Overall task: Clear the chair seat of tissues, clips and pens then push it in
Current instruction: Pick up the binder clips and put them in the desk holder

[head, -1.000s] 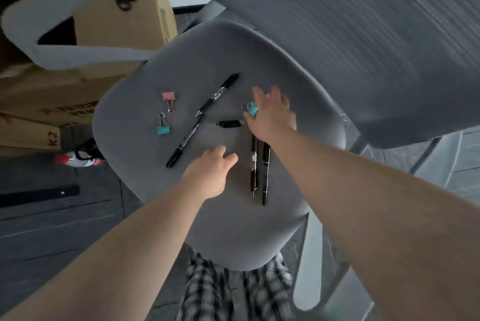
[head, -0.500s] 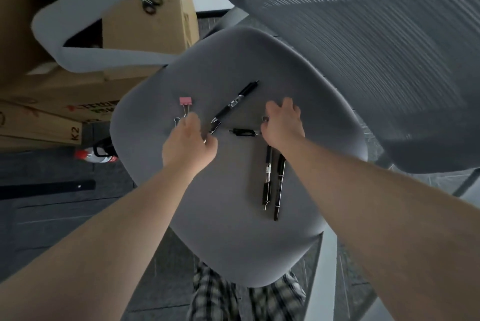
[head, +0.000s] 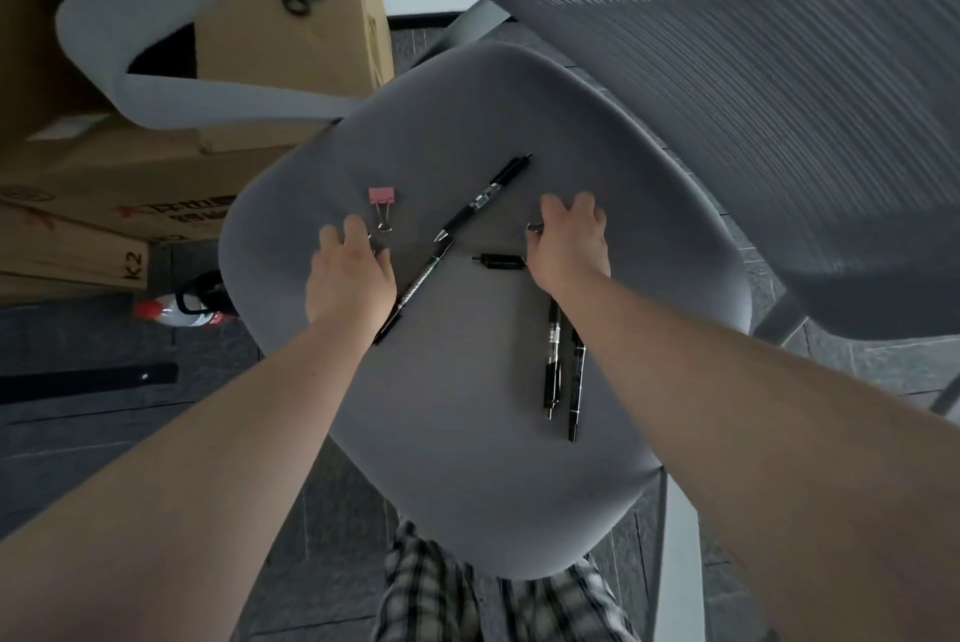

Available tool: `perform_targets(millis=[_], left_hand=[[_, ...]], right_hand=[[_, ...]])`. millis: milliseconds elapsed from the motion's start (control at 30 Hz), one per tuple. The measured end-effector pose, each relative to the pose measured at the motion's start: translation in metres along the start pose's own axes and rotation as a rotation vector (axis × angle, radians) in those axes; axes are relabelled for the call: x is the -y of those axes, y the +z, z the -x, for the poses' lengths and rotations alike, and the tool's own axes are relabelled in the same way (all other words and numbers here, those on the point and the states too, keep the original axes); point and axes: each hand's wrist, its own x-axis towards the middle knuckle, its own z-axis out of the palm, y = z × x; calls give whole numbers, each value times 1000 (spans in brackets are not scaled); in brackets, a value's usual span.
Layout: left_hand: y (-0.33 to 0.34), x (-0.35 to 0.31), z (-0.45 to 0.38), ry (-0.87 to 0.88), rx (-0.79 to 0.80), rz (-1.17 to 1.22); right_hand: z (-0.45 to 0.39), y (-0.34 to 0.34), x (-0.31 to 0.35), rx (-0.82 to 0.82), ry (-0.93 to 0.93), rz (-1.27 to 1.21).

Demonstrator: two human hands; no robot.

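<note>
Grey chair seat: five pens, one pink clip.

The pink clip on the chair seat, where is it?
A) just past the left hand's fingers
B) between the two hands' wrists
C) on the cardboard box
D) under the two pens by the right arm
A: the pink clip lies on the seat, just beyond the left hand.

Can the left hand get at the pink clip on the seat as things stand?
Probably yes. The left hand lies on the seat just beside the pink clip, fingers pointing its way, nothing between them.
</note>
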Motion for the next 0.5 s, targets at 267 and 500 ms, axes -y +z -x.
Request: perform_targets(millis=[267, 500], left_hand=[[-7, 1, -4, -28, 81, 15], [-13, 1, -17, -140, 14, 280]], right_hand=[[0, 3, 8, 4, 148, -127], [-1, 3, 10, -14, 109, -177]])
